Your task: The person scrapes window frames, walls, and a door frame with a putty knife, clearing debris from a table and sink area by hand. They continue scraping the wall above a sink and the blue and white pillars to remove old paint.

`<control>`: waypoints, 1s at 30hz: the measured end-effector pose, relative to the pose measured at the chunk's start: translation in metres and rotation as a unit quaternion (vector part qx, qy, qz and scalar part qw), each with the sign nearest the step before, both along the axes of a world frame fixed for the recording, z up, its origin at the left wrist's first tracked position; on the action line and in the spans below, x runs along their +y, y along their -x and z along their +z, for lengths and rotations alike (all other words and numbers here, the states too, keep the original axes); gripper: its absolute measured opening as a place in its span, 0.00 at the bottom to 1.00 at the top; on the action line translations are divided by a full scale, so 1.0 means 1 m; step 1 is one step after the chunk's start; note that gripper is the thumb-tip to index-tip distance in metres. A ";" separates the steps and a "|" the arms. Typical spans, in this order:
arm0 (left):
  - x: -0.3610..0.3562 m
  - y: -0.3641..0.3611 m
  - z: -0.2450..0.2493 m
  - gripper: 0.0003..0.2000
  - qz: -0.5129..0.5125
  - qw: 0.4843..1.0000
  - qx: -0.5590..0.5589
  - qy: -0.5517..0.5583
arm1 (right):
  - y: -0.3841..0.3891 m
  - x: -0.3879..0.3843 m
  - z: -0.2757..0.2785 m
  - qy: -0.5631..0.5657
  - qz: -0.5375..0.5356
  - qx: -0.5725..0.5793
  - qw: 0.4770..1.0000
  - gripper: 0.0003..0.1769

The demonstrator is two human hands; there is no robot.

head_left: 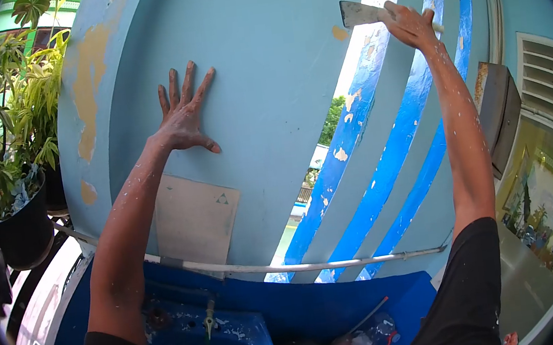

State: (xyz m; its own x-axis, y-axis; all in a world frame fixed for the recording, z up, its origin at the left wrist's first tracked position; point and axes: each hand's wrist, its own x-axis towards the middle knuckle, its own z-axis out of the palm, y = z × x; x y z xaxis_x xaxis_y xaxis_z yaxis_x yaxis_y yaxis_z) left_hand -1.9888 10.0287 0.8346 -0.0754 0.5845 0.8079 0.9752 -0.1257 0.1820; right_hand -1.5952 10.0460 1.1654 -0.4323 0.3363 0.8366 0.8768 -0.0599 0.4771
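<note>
My left hand (185, 118) lies with spread fingers against the light blue wall (260, 92), above a pale square panel (196, 216). At the upper right, my right hand (411, 23) grips a scraper (362, 13) by its handle. Its wide, stained blade points left, beside a tan bare patch (340, 33) and over a bright slot in the wall. Blue-painted slot edges (353, 123) show chipped paint. Small pale flakes dot both forearms.
Below are a white pipe (314, 265) and a blue sink (240, 333) with paint flakes and a tap (209, 320). A plastic bottle (382, 331) lies lower right. Potted plants (20, 229) stand left. A metal box (498, 113) and louvred window (547, 73) are right.
</note>
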 end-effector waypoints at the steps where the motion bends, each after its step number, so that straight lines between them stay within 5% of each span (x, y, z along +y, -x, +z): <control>1: 0.001 -0.001 0.000 0.88 0.000 1.000 0.001 -0.001 | 0.003 0.005 -0.003 -0.088 0.023 -0.028 0.995 0.32; 4: 0.004 0.000 0.000 0.89 0.004 1.000 0.003 -0.009 | 0.015 -0.003 0.013 -0.089 -0.034 -0.112 0.989 0.36; 15: 0.011 0.004 -0.005 0.90 -0.002 0.999 0.015 -0.039 | 0.023 0.026 0.027 -0.149 0.059 -0.180 0.971 0.39; 25: 0.006 0.005 -0.002 0.88 -0.010 1.000 0.007 -0.024 | 0.029 0.009 0.019 -0.057 -0.006 -0.062 0.996 0.45; 30: 0.005 0.003 -0.002 0.88 -0.010 1.000 0.003 -0.020 | 0.028 0.013 0.008 -0.032 -0.015 -0.099 0.994 0.45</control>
State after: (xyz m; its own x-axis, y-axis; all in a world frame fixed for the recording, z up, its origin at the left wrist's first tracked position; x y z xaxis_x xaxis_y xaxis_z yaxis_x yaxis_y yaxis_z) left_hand -1.9916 10.0332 0.8324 -0.0593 0.5535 0.8307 0.9737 -0.1514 0.1704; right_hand -1.6234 10.0592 1.1732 -0.5807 0.3000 0.7569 0.7637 -0.1216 0.6341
